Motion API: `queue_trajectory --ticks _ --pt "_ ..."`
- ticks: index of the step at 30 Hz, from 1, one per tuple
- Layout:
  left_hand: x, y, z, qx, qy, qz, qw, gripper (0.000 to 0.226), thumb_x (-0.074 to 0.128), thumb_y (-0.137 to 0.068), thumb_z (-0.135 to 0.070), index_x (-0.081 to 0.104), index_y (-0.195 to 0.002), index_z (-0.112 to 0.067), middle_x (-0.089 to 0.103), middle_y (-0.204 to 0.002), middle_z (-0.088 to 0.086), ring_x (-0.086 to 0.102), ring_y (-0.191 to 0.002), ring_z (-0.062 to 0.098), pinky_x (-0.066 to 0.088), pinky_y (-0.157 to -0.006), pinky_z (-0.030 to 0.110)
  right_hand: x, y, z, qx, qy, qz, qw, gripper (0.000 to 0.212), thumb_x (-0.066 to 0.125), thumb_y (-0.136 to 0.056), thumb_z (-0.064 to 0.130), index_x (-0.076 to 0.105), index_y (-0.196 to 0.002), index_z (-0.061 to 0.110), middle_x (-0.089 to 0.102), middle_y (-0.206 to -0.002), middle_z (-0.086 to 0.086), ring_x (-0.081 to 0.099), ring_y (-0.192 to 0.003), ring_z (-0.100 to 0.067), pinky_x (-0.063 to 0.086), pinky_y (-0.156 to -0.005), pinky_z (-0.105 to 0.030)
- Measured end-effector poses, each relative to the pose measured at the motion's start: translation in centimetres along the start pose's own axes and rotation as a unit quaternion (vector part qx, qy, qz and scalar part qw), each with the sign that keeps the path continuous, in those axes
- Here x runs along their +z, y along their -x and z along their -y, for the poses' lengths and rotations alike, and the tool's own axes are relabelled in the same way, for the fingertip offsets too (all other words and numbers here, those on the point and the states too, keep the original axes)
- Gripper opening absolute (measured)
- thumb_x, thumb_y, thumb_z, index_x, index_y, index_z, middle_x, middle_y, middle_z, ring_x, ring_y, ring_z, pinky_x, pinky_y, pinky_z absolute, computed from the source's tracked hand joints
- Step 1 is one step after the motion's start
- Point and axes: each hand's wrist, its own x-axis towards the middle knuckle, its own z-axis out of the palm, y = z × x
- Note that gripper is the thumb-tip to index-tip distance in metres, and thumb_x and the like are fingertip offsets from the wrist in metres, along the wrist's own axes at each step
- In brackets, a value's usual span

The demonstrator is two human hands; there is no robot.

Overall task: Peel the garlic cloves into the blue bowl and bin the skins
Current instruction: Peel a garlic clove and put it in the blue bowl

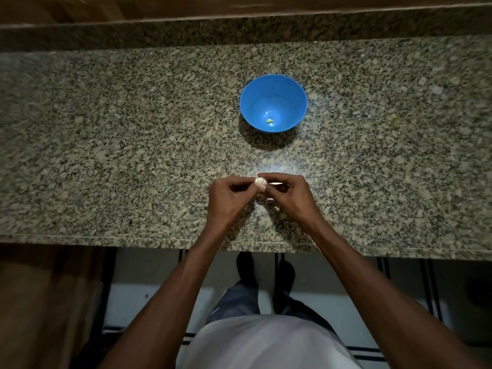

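blue bowl (pixel 273 102) beyond — both hands (pixel 259 193) pinching garlic (pixel 260 181).

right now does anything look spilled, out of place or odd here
Nothing stands out. The blue bowl sits upright on the granite counter with one small pale piece inside. Both hands, left hand and right hand, hold the garlic above the counter. No bin is in view.

Dim scene; glare patch on counter (pixel 266 161); dark, bowed edges.
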Motion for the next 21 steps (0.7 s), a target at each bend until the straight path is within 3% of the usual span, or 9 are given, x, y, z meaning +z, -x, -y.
queue_trajectory --ticks 6,12,17,21 --pt "1.7 0.3 -0.1 -0.007 -0.054 -0.05 0.997 0.02 0.085 -0.083 -0.023 0.082 -0.101 -0.015 0.079 -0.088 -0.005 0.076 -0.078 0.004 0.066 -0.073 0.034 0.6 0.3 -0.8 -0.003 0.037 -0.038 0.999 0.029 0.081 -0.092 0.025 0.08 -0.119 0.017 0.08 -0.114 0.001 0.077 -0.1 -0.011 0.064 -0.09 -0.039" --pt "3.6 1.2 -0.6 -0.055 -0.048 -0.117 0.99 0.009 0.08 -0.084 -0.022 0.078 -0.092 -0.026 0.075 -0.08 -0.013 0.073 -0.074 0.001 0.065 -0.07 0.035 1.5 0.9 -1.6 0.009 0.027 -0.075 0.997 0.029 0.08 -0.093 0.019 0.078 -0.122 0.015 0.081 -0.106 0.002 0.077 -0.09 -0.006 0.064 -0.078 -0.028" --pt "3.3 1.1 -0.9 -0.058 -0.016 -0.079 0.995 0.013 0.082 -0.088 -0.019 0.075 -0.094 -0.028 0.071 -0.08 -0.018 0.07 -0.073 -0.008 0.058 -0.065 0.015 0.8 0.7 -1.5 0.023 -0.03 -0.071 0.997 0.034 0.081 -0.091 0.011 0.076 -0.124 0.006 0.08 -0.113 -0.008 0.078 -0.099 -0.015 0.065 -0.084 -0.033" --pt "1.8 0.6 -0.4 -0.14 0.086 -0.066 0.984 0.015 0.073 -0.095 -0.012 0.076 -0.11 -0.014 0.077 -0.098 0.0 0.075 -0.09 0.014 0.065 -0.079 0.03 0.1 -0.7 -0.6 0.021 0.03 -0.063 0.997 0.034 0.077 -0.095 0.015 0.075 -0.128 0.01 0.08 -0.111 -0.008 0.078 -0.091 -0.018 0.063 -0.077 -0.034"
